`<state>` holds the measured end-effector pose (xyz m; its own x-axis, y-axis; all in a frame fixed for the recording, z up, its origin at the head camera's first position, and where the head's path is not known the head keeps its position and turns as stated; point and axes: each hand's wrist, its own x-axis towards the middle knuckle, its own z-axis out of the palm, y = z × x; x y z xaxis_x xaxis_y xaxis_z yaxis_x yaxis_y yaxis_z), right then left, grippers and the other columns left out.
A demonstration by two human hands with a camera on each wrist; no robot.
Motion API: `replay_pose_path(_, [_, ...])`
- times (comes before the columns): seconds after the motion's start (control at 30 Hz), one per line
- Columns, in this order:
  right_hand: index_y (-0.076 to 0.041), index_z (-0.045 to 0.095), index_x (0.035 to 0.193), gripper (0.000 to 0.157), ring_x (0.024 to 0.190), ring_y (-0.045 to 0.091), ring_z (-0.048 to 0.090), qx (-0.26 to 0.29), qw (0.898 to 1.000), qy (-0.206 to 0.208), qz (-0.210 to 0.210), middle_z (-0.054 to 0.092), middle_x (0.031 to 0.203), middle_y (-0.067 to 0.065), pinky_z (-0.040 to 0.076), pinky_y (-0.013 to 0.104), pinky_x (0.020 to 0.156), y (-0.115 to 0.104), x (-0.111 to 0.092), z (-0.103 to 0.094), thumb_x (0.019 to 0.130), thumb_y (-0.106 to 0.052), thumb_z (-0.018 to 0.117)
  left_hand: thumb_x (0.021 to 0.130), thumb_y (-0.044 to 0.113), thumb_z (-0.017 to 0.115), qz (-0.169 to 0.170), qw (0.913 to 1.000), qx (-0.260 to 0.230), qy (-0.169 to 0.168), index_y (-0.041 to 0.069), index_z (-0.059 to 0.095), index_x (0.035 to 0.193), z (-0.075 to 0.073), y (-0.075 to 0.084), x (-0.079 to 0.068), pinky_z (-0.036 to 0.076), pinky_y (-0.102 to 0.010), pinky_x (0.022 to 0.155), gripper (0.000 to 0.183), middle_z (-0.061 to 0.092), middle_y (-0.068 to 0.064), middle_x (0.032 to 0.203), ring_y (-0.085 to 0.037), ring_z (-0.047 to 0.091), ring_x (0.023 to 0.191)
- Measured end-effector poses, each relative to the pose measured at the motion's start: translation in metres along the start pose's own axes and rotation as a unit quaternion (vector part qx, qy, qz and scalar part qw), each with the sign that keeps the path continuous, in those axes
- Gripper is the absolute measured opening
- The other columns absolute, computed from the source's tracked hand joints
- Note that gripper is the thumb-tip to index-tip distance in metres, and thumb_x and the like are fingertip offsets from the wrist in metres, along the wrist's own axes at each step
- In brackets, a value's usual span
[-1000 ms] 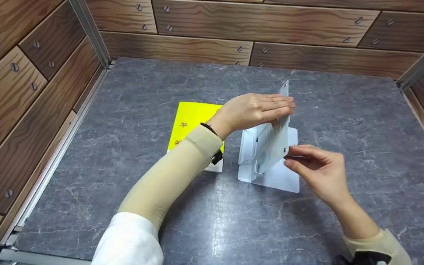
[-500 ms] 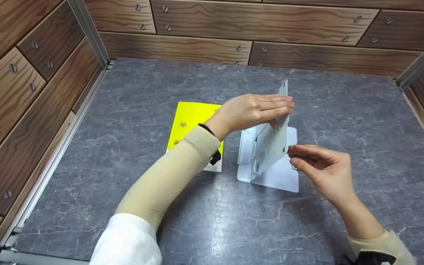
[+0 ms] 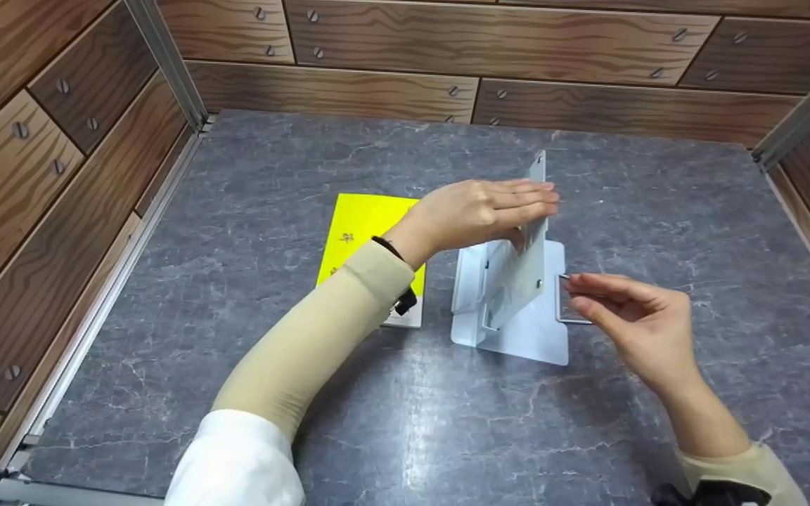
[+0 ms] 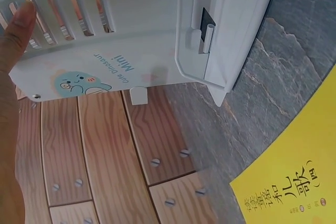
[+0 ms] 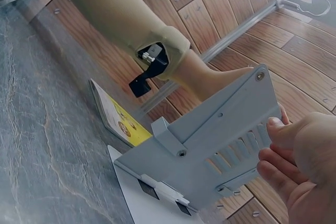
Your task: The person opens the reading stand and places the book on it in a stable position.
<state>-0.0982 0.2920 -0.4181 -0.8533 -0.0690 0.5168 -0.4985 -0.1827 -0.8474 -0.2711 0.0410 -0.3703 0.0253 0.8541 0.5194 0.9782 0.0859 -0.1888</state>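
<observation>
A pale metal book stand (image 3: 517,281) with a cartoon dinosaur print (image 4: 79,81) stands on the table, its slotted panel raised above the flat base (image 3: 528,341). My left hand (image 3: 482,211) holds the upper part of the panel, with the thumb on the printed face and the fingers across the edge. To the right of the stand, my right hand (image 3: 633,316) pinches a thin wire loop (image 3: 574,321) beside the base. In the right wrist view its fingers partly hide that loop, and the panel's back (image 5: 210,124) faces the camera.
A yellow book (image 3: 370,218) lies left of the stand, partly under my left forearm. Wood-patterned walls (image 3: 377,42) and metal rails (image 3: 166,56) bound the grey marbled table (image 3: 693,211).
My right hand has drawn away from the panel to the right, and the wire loop now shows beside the base. The left hand keeps its hold on the panel.
</observation>
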Motion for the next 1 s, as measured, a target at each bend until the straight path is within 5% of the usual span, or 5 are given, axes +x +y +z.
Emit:
replay_pose_path(0.53, [0.033, 0.060, 0.112, 0.031, 0.100, 0.037, 0.077, -0.011, 1.000, 0.012, 0.009, 0.069, 0.107, 0.040, 0.063, 0.038, 0.085, 0.000, -0.003, -0.004, 0.081, 0.040, 0.060, 0.092, 0.060, 0.074, -0.059, 0.9869, -0.149, -0.019, 0.003, 0.060, 0.149, -0.008, 0.000, 0.003, 0.026, -0.023, 0.123, 0.082, 0.059, -0.008, 0.151, -0.016, 0.043, 0.149])
replay_pose_path(1.0, [0.032, 0.061, 0.112, 0.030, 0.099, 0.035, 0.077, -0.020, 0.999, 0.026, 0.018, 0.070, 0.108, 0.039, 0.063, 0.036, 0.084, -0.001, -0.005, -0.014, 0.083, 0.038, 0.061, 0.088, 0.059, 0.077, -0.054, 0.9880, -0.145, 0.004, 0.003, 0.064, 0.146, -0.010, -0.002, -0.003, 0.029, -0.024, 0.122, 0.081, 0.061, -0.010, 0.149, -0.018, 0.047, 0.146])
